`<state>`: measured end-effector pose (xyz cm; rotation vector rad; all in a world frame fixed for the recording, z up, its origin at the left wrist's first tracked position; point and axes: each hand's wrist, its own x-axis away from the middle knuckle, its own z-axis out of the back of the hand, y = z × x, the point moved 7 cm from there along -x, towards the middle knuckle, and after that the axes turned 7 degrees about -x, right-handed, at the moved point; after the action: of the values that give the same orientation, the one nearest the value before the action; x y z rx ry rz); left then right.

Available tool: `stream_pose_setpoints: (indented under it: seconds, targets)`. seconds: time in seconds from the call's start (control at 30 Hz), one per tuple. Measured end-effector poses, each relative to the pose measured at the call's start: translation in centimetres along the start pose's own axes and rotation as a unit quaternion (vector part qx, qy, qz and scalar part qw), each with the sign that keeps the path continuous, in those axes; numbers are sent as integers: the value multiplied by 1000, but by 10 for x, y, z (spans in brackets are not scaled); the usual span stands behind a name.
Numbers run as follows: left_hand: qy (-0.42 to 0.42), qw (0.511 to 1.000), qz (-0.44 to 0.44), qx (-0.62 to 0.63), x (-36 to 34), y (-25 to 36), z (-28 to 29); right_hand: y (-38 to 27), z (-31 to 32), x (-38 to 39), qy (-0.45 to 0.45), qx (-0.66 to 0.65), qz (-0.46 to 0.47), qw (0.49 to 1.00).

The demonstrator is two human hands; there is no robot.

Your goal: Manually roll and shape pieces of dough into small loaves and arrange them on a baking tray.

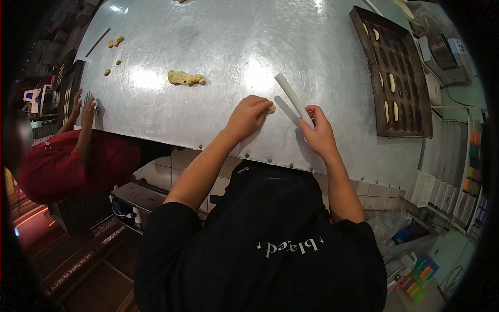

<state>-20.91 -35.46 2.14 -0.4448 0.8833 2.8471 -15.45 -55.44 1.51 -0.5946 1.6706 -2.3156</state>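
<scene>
My left hand [250,116] rests on the metal table [228,47] with its fingers closed over a small piece of dough [271,108]; only a bit of the dough shows past the fingertips. In my right hand [318,131] is a pale, smooth rolling pin [294,99], gripped near its lower end and tilted up to the left above the table, its shadow falling beside it. A larger, uneven lump of yellowish dough [185,78] lies farther off to the left.
At the right edge sits a dark baking tray [387,128] holding several pale dough sticks. Small dough pieces [113,43] and a thin rod [97,42] lie far left. A co-worker in a red shirt [73,164] has both hands at the table's left edge.
</scene>
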Motion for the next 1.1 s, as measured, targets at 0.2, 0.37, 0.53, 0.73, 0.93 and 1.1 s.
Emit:
stream_pose_setpoints:
  seconds: [0.2,0.37,0.53,0.73,0.93,1.1]
  targets:
    - [-77,992,-28,-96,21,23,-19,14,-9,3,-22,3,-16,1000]
    - [-46,998,51,-1,22,23,-16,18,-4,7,33,44,20,998]
    - [22,982,9,-188,26,37,10,-10,8,8,128,155,10,980]
    - [-72,994,-20,-77,16,4,20,-34,-56,13,-72,300,205,929]
    - [-43,978,-16,-205,20,-3,-3,-25,-72,1,35,449,291,844]
    - [-96,962,83,-241,-35,-39,-17,-14,-82,-68,-40,437,116,891]
